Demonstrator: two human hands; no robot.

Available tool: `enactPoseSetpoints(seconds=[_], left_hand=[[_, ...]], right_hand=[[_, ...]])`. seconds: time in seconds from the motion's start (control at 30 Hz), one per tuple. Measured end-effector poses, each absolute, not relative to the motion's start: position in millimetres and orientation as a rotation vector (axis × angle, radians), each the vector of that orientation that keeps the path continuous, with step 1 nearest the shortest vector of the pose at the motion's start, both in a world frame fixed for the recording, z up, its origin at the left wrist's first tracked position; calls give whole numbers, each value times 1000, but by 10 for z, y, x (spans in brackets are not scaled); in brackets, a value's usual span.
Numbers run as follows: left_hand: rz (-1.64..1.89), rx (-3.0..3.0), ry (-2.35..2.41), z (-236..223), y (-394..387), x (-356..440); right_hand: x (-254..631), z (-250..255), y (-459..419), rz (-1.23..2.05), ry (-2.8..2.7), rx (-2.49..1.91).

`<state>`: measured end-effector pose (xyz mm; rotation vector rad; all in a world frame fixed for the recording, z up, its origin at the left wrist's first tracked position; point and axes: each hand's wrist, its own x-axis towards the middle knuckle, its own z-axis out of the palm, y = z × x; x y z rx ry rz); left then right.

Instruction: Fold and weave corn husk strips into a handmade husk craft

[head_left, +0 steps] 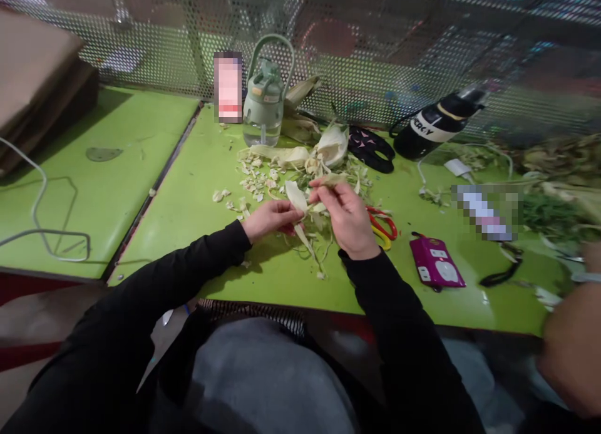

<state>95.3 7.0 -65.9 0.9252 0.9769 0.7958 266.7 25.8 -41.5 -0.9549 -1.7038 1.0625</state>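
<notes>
My left hand (275, 220) pinches a pale corn husk strip (295, 196) between thumb and fingers, just above the green table (183, 190). To its right, my right hand (348, 218) is closed on another husk piece (331, 180), its fingertips close to the strip. Narrow husk ends hang below the left fingers. Behind the hands lies a pile of corn husks (331, 147), with many small pale scraps (258, 182) to its left. Red and yellow scissor handles (385, 226) show beside my right hand, which partly covers them.
A pale green water bottle (263, 105) and a blurred upright phone (228, 86) stand behind. A black bottle (439, 124), a black patterned item (370, 148) and a purple power socket (436, 262) are rightward. Another person's arm (573, 346) is at the right edge. Brown cardboard (37, 77) lies left.
</notes>
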Motion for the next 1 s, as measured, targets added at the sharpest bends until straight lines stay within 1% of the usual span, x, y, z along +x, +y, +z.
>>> enactPoseSetpoints(seconds=[0.07, 0.13, 0.27, 0.4, 0.53, 0.63, 0.83, 0.9, 1.0], left_hand=[[818, 935, 999, -659, 102, 934], [846, 939, 1006, -680, 132, 921], [860, 878, 1026, -758, 148, 937], [849, 775, 992, -790, 118, 959], [864, 698, 962, -786, 112, 936], [882, 747, 965, -807, 119, 915], [895, 901, 972, -870, 105, 929], [908, 912, 971, -888, 101, 938], [910, 930, 963, -906, 98, 944]], right_hand=[[2662, -394, 254, 972, -1917, -995], [2653, -407, 267, 808, -2103, -1037], [2653, -504, 305, 519, -2303, -1042], [2691, -576, 308, 404, -2375, -1063], [2737, -597, 316, 317, -2444, -972], [2762, -598, 339, 371, -2466, -910], [2759, -542, 317, 719, -2277, -1065], [2754, -523, 303, 744, -2263, -1125], [2757, -513, 304, 677, -2311, -1100]])
